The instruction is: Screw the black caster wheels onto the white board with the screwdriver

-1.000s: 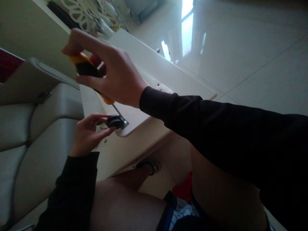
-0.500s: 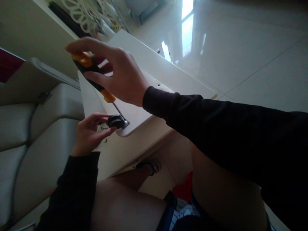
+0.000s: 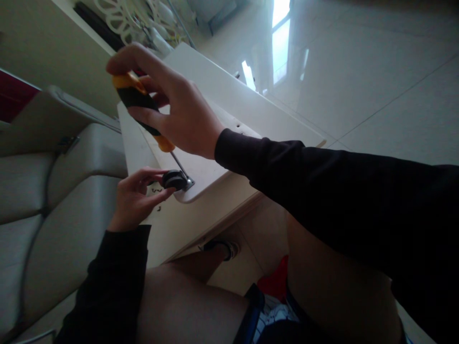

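Observation:
My right hand is closed around the yellow and black handle of a screwdriver, held at a slant. Its metal shaft runs down to the small metal plate of a black caster wheel. That plate lies against the rounded corner of a white board. Thumb and fingers of my left hand pinch the wheel from the left side. Several small dark screws lie just beside my left fingers on the pale surface under the board. The screwdriver's very tip is too small to make out.
The board rests on a pale table. A padded grey sofa stands close on the left. White openwork decoration is at the far end. Glossy floor tiles spread to the right; my legs are below.
My right hand and the screwdriver handle have shifted slightly up and to the right, with the fingers turned a little on the handle. The left hand still holds the wheel.

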Demonstrator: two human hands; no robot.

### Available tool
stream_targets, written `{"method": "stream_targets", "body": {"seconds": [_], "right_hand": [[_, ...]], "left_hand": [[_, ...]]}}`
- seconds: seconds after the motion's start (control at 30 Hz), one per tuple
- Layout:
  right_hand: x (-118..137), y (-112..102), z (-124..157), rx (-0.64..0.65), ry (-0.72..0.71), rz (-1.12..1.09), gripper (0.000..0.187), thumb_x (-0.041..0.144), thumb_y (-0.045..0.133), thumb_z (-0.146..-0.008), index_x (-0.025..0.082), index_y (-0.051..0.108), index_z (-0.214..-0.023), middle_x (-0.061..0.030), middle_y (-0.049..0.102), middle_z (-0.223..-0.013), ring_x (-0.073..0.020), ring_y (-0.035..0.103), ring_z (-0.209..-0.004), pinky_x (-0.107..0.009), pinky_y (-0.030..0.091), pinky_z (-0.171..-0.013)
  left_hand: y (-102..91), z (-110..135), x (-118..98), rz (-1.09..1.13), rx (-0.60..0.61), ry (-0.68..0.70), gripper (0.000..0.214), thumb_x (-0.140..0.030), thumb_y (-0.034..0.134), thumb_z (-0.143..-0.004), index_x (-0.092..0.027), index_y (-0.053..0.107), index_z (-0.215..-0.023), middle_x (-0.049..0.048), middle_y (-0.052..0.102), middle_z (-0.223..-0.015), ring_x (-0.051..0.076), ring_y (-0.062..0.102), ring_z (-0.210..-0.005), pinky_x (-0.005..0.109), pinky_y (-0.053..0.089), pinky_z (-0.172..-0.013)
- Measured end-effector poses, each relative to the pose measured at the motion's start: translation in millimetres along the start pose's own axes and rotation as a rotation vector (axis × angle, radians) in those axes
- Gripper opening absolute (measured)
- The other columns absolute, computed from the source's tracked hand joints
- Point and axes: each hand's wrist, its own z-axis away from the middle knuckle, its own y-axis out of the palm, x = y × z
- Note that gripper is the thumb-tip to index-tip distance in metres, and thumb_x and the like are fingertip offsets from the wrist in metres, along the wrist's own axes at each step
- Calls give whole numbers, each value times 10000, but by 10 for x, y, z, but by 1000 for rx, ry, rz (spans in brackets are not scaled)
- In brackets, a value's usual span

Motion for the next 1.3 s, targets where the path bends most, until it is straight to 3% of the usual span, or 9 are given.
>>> {"method": "stream_targets", "body": {"seconds": [0.13,0.27,0.5,0.63,0.73,0.83,1.03,1.17,1.3], "right_hand": [[54,-48,44,46,10,-90,503,197,393,-803,91,432,-1293,-62,588,-1417,-98,554,-1359,-184,474,-1118],[148,-75,63,2,67,-20,453,264,567,-865,72,453,-1259,-37,622,-1294,-65,594,-1091,-176,510,-1034],[300,-94,80,-102,150,121,392,142,689,-865,68,509,-1205,-28,609,-1239,-23,506,-824,-95,528,-825],[188,-59,73,-51,158,168,444,118,570,-863,120,478,-1297,-23,666,-1251,-68,625,-997,-92,539,-877],[102,-25,79,-30,24,130,597,157,352,-872,14,381,-1451,-52,639,-1335,-63,591,-1246,-129,492,-1039],[107,-20,89,-36,-29,154,701,236,195,-891,-90,261,-1508,-59,581,-1342,-64,558,-1301,-192,475,-1040],[172,-87,68,-91,137,117,552,147,648,-845,7,465,-1346,-74,596,-1386,-108,554,-1312,-190,457,-1133],[45,-41,49,-23,-8,75,459,86,496,-840,80,480,-1299,-33,634,-1296,-83,587,-1190,-226,470,-1149],[-58,37,37,-186,-88,19,533,42,317,-781,61,405,-1307,-44,586,-1258,-59,550,-1244,-247,414,-1193]], "left_hand": [[8,-3,-36,2,-3,30,410,-202,921,-662,-194,781,-1047,14,754,-897,148,688,-808,294,554,-798],[-3,-2,-37,-25,1,41,407,-193,913,-673,-190,787,-1060,5,733,-858,141,670,-792,281,524,-768],[11,-14,-69,-20,-19,-31,398,-249,916,-645,-257,806,-1028,12,723,-817,189,673,-751,335,533,-724],[7,-19,-70,-39,-15,-15,404,-255,917,-651,-227,807,-1039,5,710,-785,168,649,-715,316,512,-694],[-6,-21,-49,-39,-10,13,418,-246,924,-651,-200,807,-1049,1,705,-770,138,618,-680,289,493,-672],[-11,-19,-33,-41,-14,1,423,-247,923,-647,-198,805,-1050,1,700,-772,143,615,-687,289,487,-663],[-3,-14,-27,-35,-10,-2,413,-235,917,-644,-191,803,-1039,-1,695,-773,147,624,-707,307,497,-704],[-2,-20,-28,-41,-12,1,412,-244,920,-635,-201,809,-1029,-5,688,-758,143,607,-686,299,493,-682],[-2,-26,-46,-48,-24,-9,411,-265,920,-623,-207,811,-1016,-6,680,-742,147,598,-674,299,490,-665]]}}
